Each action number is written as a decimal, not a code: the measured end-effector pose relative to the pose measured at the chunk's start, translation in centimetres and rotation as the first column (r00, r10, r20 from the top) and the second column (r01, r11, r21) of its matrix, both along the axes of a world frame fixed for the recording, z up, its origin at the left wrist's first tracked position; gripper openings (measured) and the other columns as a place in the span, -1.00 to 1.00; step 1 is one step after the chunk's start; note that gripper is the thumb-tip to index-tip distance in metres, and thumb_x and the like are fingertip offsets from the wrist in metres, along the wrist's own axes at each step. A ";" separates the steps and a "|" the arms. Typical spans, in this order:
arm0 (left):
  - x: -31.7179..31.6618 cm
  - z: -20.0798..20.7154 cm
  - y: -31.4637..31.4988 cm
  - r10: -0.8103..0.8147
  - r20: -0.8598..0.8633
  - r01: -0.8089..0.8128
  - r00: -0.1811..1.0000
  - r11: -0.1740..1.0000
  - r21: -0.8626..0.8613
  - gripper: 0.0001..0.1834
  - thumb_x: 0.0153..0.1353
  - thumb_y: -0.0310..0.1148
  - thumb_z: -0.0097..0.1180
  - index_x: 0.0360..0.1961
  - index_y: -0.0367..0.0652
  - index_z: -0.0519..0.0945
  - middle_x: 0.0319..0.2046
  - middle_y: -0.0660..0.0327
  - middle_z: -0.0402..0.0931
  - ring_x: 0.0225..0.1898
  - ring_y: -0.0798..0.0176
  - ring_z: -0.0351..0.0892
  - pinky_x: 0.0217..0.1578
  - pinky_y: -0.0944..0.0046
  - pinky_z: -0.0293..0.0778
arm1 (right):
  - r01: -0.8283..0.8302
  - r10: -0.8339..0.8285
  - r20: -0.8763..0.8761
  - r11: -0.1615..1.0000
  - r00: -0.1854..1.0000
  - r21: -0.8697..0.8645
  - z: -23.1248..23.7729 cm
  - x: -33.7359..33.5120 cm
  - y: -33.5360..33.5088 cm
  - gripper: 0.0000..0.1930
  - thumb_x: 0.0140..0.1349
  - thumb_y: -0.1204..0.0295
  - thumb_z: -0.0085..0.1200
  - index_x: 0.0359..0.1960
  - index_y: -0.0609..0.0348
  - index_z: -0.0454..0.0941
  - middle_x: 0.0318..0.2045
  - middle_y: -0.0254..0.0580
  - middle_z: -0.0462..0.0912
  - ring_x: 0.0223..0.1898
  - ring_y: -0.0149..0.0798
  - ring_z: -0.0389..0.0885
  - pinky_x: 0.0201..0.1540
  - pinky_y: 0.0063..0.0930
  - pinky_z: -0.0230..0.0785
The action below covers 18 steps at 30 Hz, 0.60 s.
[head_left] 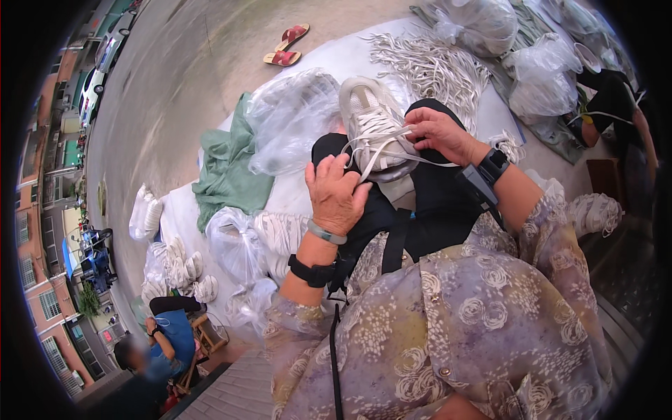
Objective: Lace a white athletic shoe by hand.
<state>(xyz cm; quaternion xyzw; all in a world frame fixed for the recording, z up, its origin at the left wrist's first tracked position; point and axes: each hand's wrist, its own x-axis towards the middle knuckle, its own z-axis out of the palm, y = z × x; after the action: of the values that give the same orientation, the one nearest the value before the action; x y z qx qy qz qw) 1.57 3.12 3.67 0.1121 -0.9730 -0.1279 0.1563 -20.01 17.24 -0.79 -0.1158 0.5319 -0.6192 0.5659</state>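
A white lace-up sneaker [364, 105] rests between my black-clad knees, toe pointing away from me. White shoelaces [378, 150] thread its eyelets, and their loose ends trail out on both sides. My right hand [442, 136] is at the sneaker's right side, thumb and forefinger pinching a lace. One lace end runs past that hand over my right leg. My left hand [336, 192] is at the sneaker's lower left with fingers bent, and a lace runs in between its thumb and fingers.
A pile of loose white laces [441, 73] lies on a white sheet beyond my right knee. Clear plastic bags [294, 115], a green cloth [234, 161] and bundled white shoes [178, 269] lie leftward. Red sandals [285, 52] are farther off. Another person [171, 343] sits at lower left.
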 end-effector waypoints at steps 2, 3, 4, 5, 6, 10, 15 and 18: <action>-0.2 -0.1 0.0 0.014 0.000 -0.014 1.000 0.996 0.084 -0.80 -0.15 -0.33 0.22 -0.45 -0.13 0.54 -0.14 0.11 0.44 -0.04 0.01 0.34 0.01 0.00 0.12 | 0.067 -0.065 -0.054 0.997 0.996 0.034 0.3 0.5 0.4 -0.77 0.09 0.36 0.05 -0.22 0.12 0.41 -0.42 -0.39 0.47 -0.33 -0.49 0.43 -0.25 -0.54 0.32; -0.3 -0.5 -0.1 0.024 -0.041 -0.017 0.999 0.987 0.159 -0.80 -0.14 -0.32 0.22 -0.45 -0.14 0.54 -0.15 0.11 0.45 -0.04 0.02 0.34 -0.01 0.03 0.15 | 0.081 -0.078 -0.048 0.995 0.996 0.061 0.4 0.7 0.5 -0.77 0.09 0.36 0.05 -0.22 0.12 0.41 -0.42 -0.39 0.47 -0.33 -0.49 0.43 -0.25 -0.54 0.32; -0.8 -1.0 -0.6 0.041 -0.088 -0.026 0.995 0.986 0.164 -0.76 -0.09 -0.34 0.17 -0.35 -0.15 0.53 -0.16 0.11 0.45 -0.05 0.03 0.35 -0.03 0.08 0.18 | 0.048 -0.039 -0.095 0.994 0.995 0.099 0.5 0.8 0.7 -0.74 0.09 0.35 0.05 -0.19 0.11 0.40 -0.41 -0.39 0.47 -0.32 -0.49 0.43 -0.26 -0.54 0.32; -1.4 -1.6 -1.2 0.042 -0.087 -0.028 0.995 0.987 0.160 -0.76 -0.09 -0.34 0.17 -0.35 -0.15 0.53 -0.16 0.11 0.45 -0.05 0.03 0.35 -0.03 0.08 0.18 | 0.018 0.002 -0.142 0.991 0.990 0.136 0.6 0.9 0.8 -0.72 0.09 0.34 0.05 -0.16 0.11 0.38 -0.39 -0.38 0.48 -0.31 -0.49 0.44 -0.26 -0.54 0.32; -2.0 -2.3 -1.7 0.110 -0.112 -0.095 0.988 0.987 0.129 -0.72 -0.08 -0.35 0.12 -0.27 -0.15 0.51 -0.15 0.12 0.45 -0.05 0.03 0.33 0.00 0.05 0.14 | 0.018 0.002 -0.144 0.991 0.990 0.134 0.6 1.0 0.8 -0.72 0.09 0.34 0.05 -0.16 0.11 0.38 -0.39 -0.38 0.48 -0.31 -0.49 0.44 -0.26 -0.54 0.32; -4.4 -4.4 -3.6 0.215 0.024 -0.216 0.976 0.966 0.140 -0.60 -0.03 -0.39 -0.02 -0.07 -0.10 0.44 -0.22 0.16 0.47 -0.05 0.06 0.33 0.07 -0.03 0.06 | -0.009 0.040 -0.198 0.988 0.979 0.156 0.7 1.3 0.7 -0.67 0.08 0.38 0.03 -0.09 0.10 0.35 -0.31 -0.38 0.46 -0.25 -0.49 0.43 -0.23 -0.54 0.33; -5.3 -4.7 -4.3 0.219 0.317 -0.262 0.923 0.960 0.102 -0.66 -0.01 -0.40 -0.06 -0.14 -0.05 0.50 -0.38 0.18 0.53 -0.18 0.07 0.43 0.05 -0.10 0.04 | -0.014 0.066 -0.295 0.984 0.953 0.176 0.9 1.8 0.8 -0.67 0.08 0.37 0.03 -0.11 0.13 0.33 -0.31 -0.39 0.45 -0.29 -0.50 0.42 -0.32 -0.54 0.33; -4.8 -4.1 -3.9 0.209 0.171 -0.232 0.963 0.964 0.131 -0.74 0.01 -0.42 -0.07 -0.23 -0.06 0.53 -0.46 0.15 0.54 -0.30 0.06 0.49 0.03 -0.08 0.07 | -0.031 0.144 -0.414 0.963 0.899 0.268 1.1 2.6 1.2 -0.74 0.06 0.39 0.02 -0.20 0.17 0.39 -0.46 -0.35 0.46 -0.47 -0.48 0.43 -0.47 -0.64 0.31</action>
<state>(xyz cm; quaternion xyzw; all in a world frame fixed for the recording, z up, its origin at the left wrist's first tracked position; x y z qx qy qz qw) -3.22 -0.83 -0.47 0.2411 -0.9512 -0.1731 0.0842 -17.43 18.41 0.28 -0.1996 0.7127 -0.4786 0.4724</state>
